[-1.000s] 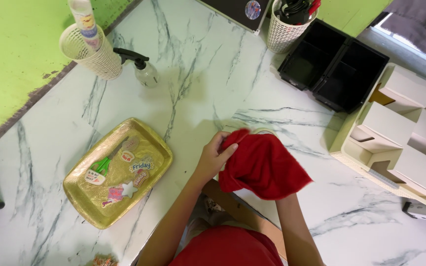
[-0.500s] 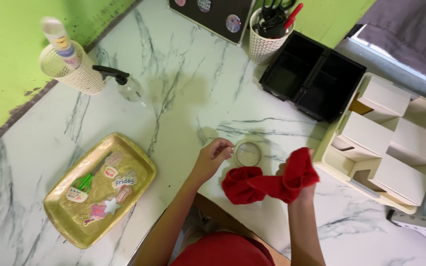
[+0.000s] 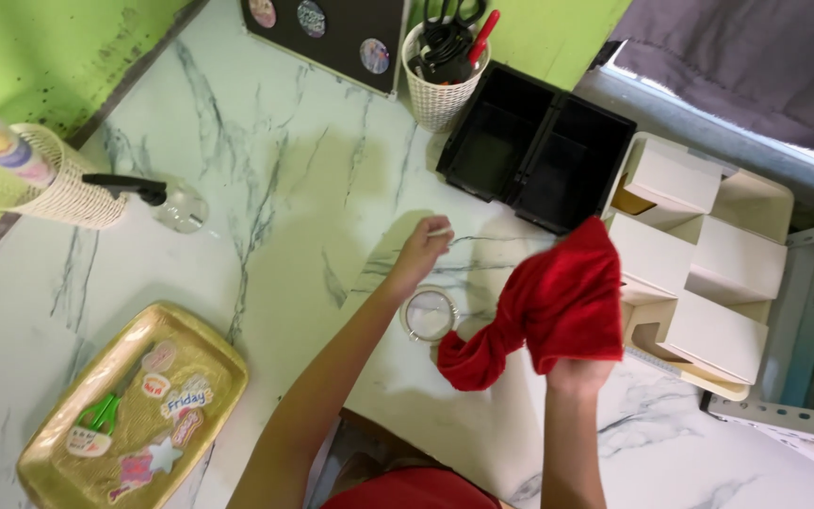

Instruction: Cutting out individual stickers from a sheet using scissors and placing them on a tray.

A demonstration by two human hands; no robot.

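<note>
White marble worktop (image 3: pixel 266 188), green wall behind. Right hand (image 3: pixel 577 375) clenched on red cloth (image 3: pixel 544 311), raised beside white organiser (image 3: pixel 708 273). Left hand (image 3: pixel 423 253) pinching small white object above clear glass jar (image 3: pixel 429 314)

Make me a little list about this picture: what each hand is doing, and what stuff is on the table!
left hand: raised above the jar, fingers pinched on something small and pale; too small to tell what
right hand: grips a red cloth, which hangs bunched
glass jar: open, on the marble table, between the two hands
gold tray: front left, holds colourful stickers
black bins: back, side by side
white basket: holds scissors
spray bottle: left, lying beside a woven basket
</note>
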